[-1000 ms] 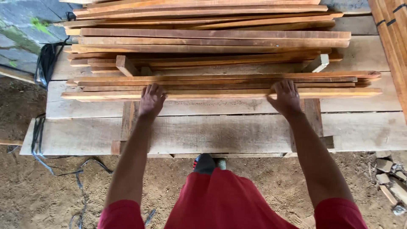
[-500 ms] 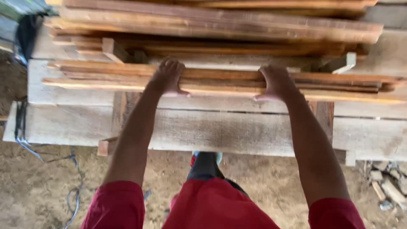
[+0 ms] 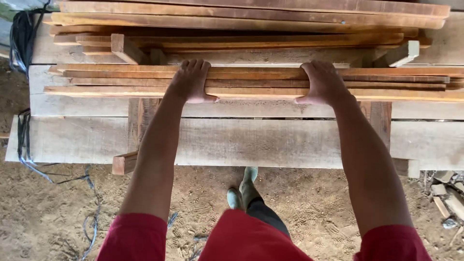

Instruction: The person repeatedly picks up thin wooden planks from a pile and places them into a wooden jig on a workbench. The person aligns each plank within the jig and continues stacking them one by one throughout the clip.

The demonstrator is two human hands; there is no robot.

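1. Hands first, in the head view: the left hand (image 3: 191, 81) lies palm down on a near bundle of thin wooden strips (image 3: 256, 83), fingers together and pointing far, thumb spread toward the right along the nearest strip.
2. Further right, the right hand (image 3: 323, 83) rests flat on the same bundle, fingers together and curled slightly over the far strips, thumb pointing left. Neither hand is clamped around a strip; both press on top.
3. The strips run left to right, stacked in a few layers, and sit on a broad pale plank (image 3: 270, 140) that forms the near edge of the bench.
4. Beyond the hands a second, taller stack of long reddish boards (image 3: 251, 14) lies across the far side, with short offcut blocks (image 3: 126, 48) between the stacks.
5. At the far left a black cable bundle (image 3: 21, 41) hangs by the bench, and a thin cord trails down to the sandy ground (image 3: 58, 212).
6. Below the plank a green rubber boot (image 3: 247, 188) stands on the sand, with red shorts (image 3: 251, 241) nearest the camera.
7. Wood scraps (image 3: 447, 198) lie at the near right.
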